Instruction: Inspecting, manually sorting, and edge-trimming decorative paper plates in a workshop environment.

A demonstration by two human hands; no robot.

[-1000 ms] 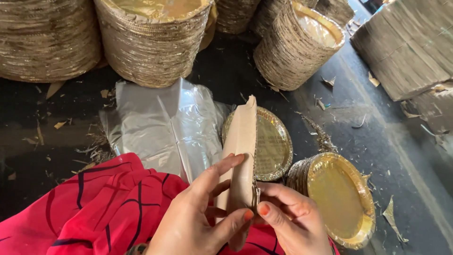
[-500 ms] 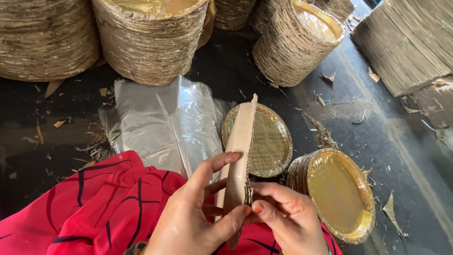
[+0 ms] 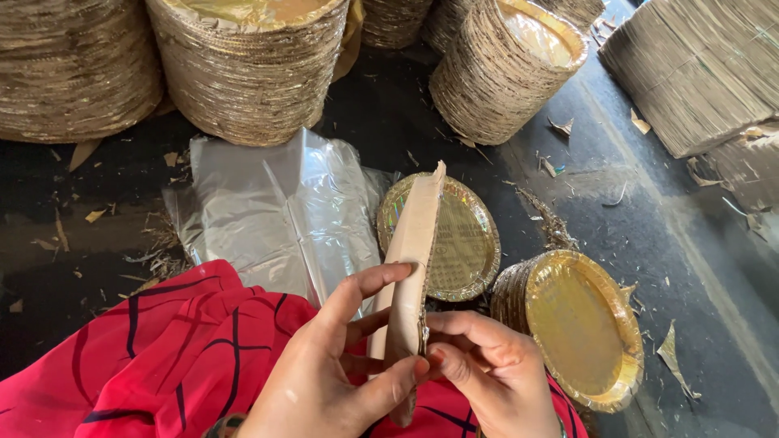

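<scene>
Cardboard-backed paper plates [image 3: 410, 268], a thin stack held on edge, with left hand [image 3: 324, 377] and right hand [image 3: 487, 373] fingers pinching it near the gold plate stack [image 3: 580, 324].

There is one view only, from the camera on my head, so no second view shares the scene. It looks steeply down and a little forward, past my lap to the dark floor [image 3: 389, 122] ahead of me. It sits close: my left hand [image 3: 324, 373] and right hand [image 3: 495, 373] fill the lower middle of the frame, cut off at the bottom edge, with my red cloth [image 3: 146, 357] at the lower left. Farther off, the tall stacks of plates [image 3: 243, 73] run along the top edge, cropped there, and a bundle of flat sheets [image 3: 698, 73] fills the upper right corner.
</scene>
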